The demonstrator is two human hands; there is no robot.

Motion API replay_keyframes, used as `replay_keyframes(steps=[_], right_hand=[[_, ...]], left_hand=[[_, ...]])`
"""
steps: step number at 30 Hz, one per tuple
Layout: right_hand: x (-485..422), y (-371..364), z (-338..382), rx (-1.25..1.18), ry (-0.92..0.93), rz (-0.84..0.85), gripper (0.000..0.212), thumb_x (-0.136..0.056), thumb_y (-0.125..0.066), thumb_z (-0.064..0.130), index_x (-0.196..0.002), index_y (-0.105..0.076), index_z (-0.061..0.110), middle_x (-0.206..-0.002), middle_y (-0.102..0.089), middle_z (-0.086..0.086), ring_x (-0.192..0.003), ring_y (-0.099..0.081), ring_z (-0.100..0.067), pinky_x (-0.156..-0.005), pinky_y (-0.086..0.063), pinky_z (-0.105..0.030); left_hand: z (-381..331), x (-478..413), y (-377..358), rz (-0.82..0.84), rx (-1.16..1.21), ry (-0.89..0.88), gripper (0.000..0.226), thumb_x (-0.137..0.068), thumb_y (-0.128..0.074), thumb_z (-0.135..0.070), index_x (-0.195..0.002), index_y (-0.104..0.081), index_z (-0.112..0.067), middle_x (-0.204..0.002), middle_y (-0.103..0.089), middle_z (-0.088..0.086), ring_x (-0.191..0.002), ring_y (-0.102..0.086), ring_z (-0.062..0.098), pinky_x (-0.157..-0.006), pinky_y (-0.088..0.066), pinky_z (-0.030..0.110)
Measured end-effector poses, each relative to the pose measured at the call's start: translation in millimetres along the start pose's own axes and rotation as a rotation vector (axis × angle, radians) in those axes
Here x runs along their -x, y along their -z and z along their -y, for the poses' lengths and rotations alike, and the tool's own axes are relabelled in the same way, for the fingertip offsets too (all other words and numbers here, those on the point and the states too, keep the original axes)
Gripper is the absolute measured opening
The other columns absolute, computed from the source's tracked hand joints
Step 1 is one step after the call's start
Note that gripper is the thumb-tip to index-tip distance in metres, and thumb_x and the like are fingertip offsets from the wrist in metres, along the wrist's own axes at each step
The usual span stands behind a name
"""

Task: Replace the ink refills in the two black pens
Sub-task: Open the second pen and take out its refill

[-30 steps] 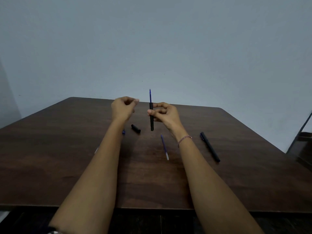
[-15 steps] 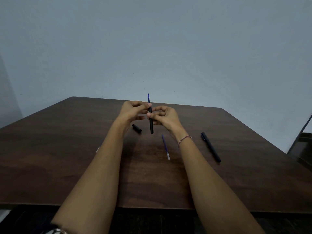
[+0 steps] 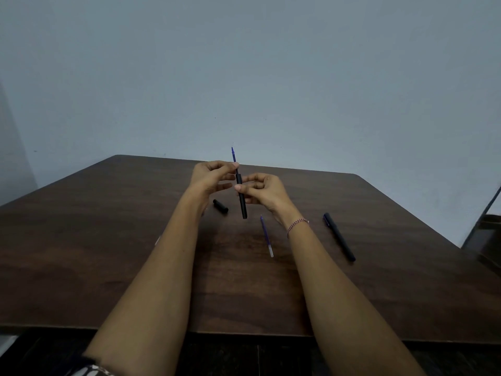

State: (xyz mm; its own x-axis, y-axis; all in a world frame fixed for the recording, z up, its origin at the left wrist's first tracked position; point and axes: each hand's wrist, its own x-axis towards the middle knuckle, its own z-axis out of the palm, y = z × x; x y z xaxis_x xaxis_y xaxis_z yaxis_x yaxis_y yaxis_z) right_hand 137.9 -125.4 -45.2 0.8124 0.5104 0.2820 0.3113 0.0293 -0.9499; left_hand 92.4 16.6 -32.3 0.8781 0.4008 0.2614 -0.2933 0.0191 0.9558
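Tabletop point(image 3: 113, 280), near part: a loose refill point(image 3: 267, 236) lies flat. Well to its right lies the second black pen point(image 3: 339, 237), capped and untouched. Further back a cap point(image 3: 220, 206) lies alone.

Above the cap, the right hand point(image 3: 264, 189) has its fingers curled round the middle of the pen barrel point(image 3: 242, 198), which is held nearly upright and clear of the tabletop. The left hand point(image 3: 211, 177) pinches the blue refill point(image 3: 233, 156) just above the barrel mouth. The tip stands well out of the top.

Step, as judged: seating the refill. Keep the barrel steady and push straight along its axis. A thin refill likely bends if pressed off-line. Regrip lower as it sinks.
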Motion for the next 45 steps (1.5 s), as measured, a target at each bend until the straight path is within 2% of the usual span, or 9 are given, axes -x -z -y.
replay_keyframes(steps=[7,12,20,35,41,45], right_hand=[[1.6,-0.4,0.4,0.025,-0.022,0.025,0.025,-0.075,-0.077,0.014,-0.096,-0.063,0.011,-0.087,-0.071,-0.012,-0.080,-0.068,-0.015,-0.057,-0.053,-0.017],[2.4,0.3,1.0,0.026,-0.038,0.058,0.022,-0.077,-0.076,0.014,-0.094,-0.062,0.014,-0.078,-0.069,-0.005,-0.073,-0.067,-0.007,-0.056,-0.053,-0.017],[1.0,0.1,-1.6,0.049,-0.056,0.105,0.019,-0.077,-0.076,0.015,-0.092,-0.063,0.016,-0.075,-0.071,-0.001,-0.070,-0.069,-0.005,-0.057,-0.052,-0.016],[-0.3,0.9,-3.5,0.056,-0.064,0.133,0.018,-0.077,-0.075,0.013,-0.090,-0.064,0.015,-0.068,-0.071,0.002,-0.067,-0.068,-0.005,-0.058,-0.053,-0.017],[0.9,-1.3,-2.5,0.057,-0.054,0.139,0.017,-0.078,-0.074,0.013,-0.090,-0.063,0.015,-0.075,-0.070,-0.004,-0.069,-0.067,-0.008,-0.059,-0.053,-0.017],[-0.9,-5.4,-4.1,0.072,-0.033,0.154,0.017,-0.079,-0.074,0.012,-0.091,-0.063,0.014,-0.079,-0.067,-0.011,-0.070,-0.065,-0.010,-0.059,-0.054,-0.017]], left_hand=[[-3.3,2.1,0.7,-0.062,0.052,-0.022,0.010,-0.078,-0.073,-0.018,-0.075,-0.067,-0.011,-0.075,-0.067,0.006,-0.067,-0.065,0.012,-0.058,-0.054,0.020],[-4.5,2.3,1.3,-0.090,0.078,-0.032,0.010,-0.079,-0.073,-0.018,-0.077,-0.066,-0.011,-0.075,-0.067,0.005,-0.066,-0.065,0.012,-0.057,-0.054,0.019],[-7.8,1.2,4.7,-0.232,0.186,-0.062,0.009,-0.078,-0.073,-0.018,-0.079,-0.067,-0.011,-0.074,-0.068,0.002,-0.062,-0.065,0.008,-0.059,-0.055,0.020],[-6.6,-3.7,8.8,-0.392,0.319,-0.106,0.011,-0.078,-0.074,-0.014,-0.079,-0.066,-0.006,-0.072,-0.063,0.005,-0.056,-0.060,0.008,-0.053,-0.051,0.018],[-13.1,-2.7,9.3,-0.464,0.433,-0.105,0.009,-0.081,-0.071,-0.010,-0.075,-0.064,-0.007,-0.070,-0.061,0.004,-0.054,-0.058,0.007,-0.053,-0.051,0.017],[-14.5,3.1,12.6,-0.493,0.517,-0.073,0.009,-0.082,-0.070,-0.008,-0.076,-0.063,-0.006,-0.072,-0.062,0.005,-0.061,-0.059,0.010,-0.056,-0.054,0.017]])
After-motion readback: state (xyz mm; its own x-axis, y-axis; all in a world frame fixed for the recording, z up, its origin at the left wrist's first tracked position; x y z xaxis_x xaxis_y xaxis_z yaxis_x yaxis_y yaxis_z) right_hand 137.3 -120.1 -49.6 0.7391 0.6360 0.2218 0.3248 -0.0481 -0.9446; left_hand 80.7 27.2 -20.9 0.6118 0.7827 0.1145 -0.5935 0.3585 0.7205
